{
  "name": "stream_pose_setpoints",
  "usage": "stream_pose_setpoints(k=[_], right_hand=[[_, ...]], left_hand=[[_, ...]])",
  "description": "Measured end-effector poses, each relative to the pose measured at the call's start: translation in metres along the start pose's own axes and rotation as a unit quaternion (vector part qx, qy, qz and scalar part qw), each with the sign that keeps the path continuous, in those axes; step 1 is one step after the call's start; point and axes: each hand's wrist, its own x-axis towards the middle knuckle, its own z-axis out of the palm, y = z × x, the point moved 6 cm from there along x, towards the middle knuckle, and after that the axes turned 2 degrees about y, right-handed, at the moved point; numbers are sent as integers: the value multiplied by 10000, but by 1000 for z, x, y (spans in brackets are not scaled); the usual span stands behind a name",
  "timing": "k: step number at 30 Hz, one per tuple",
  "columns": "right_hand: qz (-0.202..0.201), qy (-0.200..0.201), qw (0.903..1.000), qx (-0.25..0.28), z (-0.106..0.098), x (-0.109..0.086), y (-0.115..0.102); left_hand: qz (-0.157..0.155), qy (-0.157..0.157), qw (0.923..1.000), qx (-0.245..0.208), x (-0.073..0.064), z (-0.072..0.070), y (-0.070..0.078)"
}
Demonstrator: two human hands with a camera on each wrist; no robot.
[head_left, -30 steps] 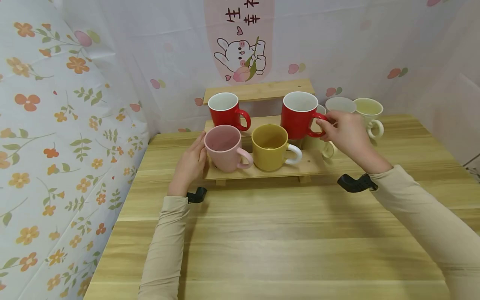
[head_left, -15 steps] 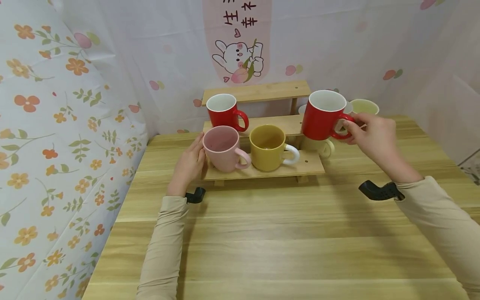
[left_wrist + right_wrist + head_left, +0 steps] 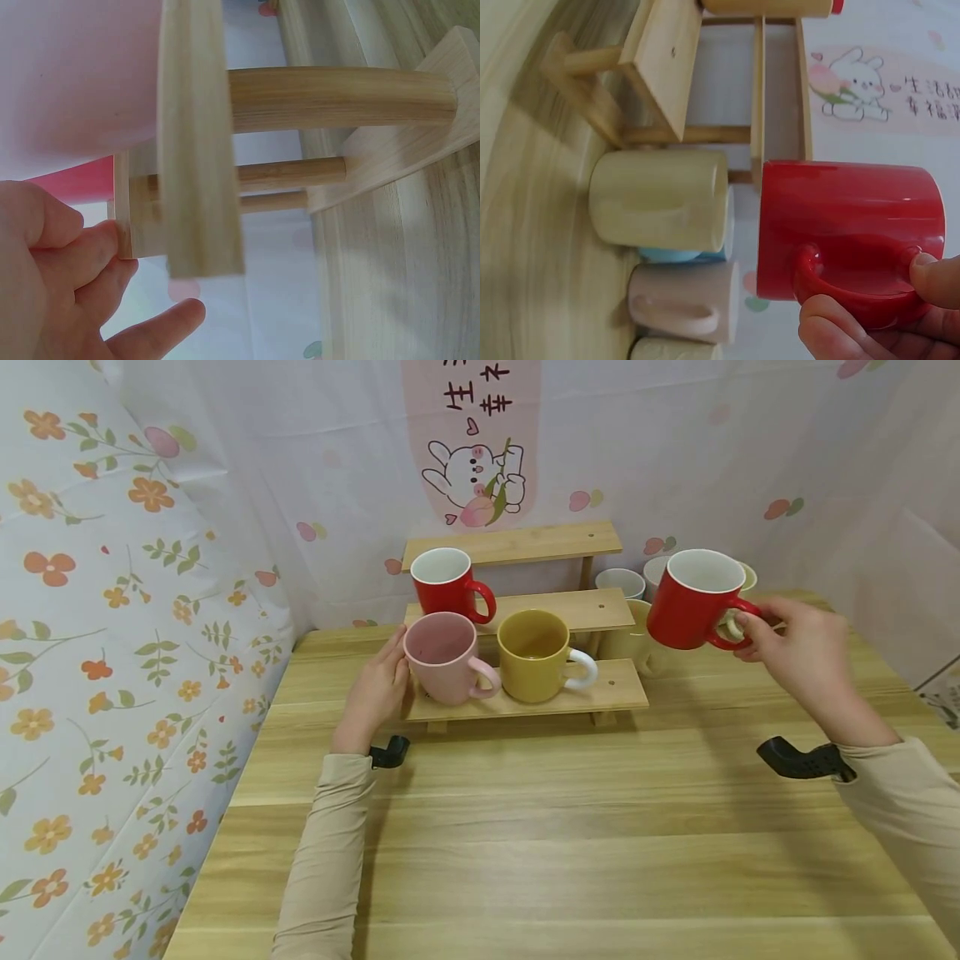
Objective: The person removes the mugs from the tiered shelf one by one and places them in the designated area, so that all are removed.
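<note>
My right hand (image 3: 802, 656) pinches the handle of a red mug (image 3: 686, 610) with a white inside, held up right of the wooden tiered rack (image 3: 525, 543). In the right wrist view, thumb and fingers close round the handle of this red mug (image 3: 847, 217). My left hand (image 3: 378, 689) rests at the rack's left end beside a pink mug (image 3: 446, 664); in the left wrist view its fingertips (image 3: 105, 236) touch a shelf end. A yellow mug (image 3: 534, 660) with a white handle shares the lowest shelf, and another red mug (image 3: 442, 593) stands on the middle shelf.
Behind and right of the rack, several more mugs stand on the wooden table (image 3: 510, 843), among them a pale yellow mug (image 3: 660, 199) and a pale pink mug (image 3: 682, 300). A patterned cloth (image 3: 322, 452) hangs behind the table and on its left.
The red mug in my right hand has moved right, away from the rack's middle shelf, and is now tilted slightly. My left hand has stayed at the rack's left end.
</note>
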Motion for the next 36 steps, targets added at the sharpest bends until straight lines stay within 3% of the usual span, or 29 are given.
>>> stream_pose_setpoints(k=[6, 14, 24, 36], right_hand=[[66, -22, 9990, -446, -5, -3, 17], [169, -37, 9979, -629, -4, -6, 37], [425, -324, 9973, -502, 15, -9, 66], [448, -406, 9975, -379, 41, -12, 82]], left_hand=[[20, 17, 10000, 5, 0, 0, 1], [33, 59, 10000, 15, -1, 0, 0], [60, 61, 10000, 24, 0, 1, -1], [77, 123, 9999, -19, 0, 1, -2]])
